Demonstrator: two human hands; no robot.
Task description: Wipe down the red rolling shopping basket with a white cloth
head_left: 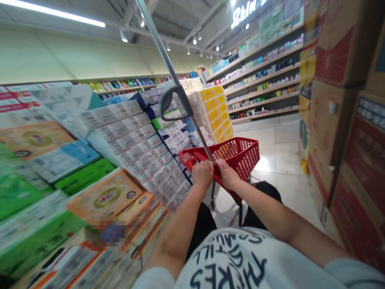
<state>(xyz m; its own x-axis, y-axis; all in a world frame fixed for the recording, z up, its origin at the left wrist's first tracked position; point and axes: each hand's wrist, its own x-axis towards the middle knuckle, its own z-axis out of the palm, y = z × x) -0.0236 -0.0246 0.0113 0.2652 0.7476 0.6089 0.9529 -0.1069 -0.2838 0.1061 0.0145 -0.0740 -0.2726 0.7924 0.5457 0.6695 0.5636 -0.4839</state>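
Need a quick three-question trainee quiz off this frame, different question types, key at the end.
1. True or false: the left hand and right hand both touch the near end of the red cart.
2. Fill in the blank: in the picture, the metal pole with a grey ___ on it slants down toward the two hands.
3. Short answer: what is stacked along the right edge of the view?

Key
1. True.
2. Handle.
3. Cardboard cartons.
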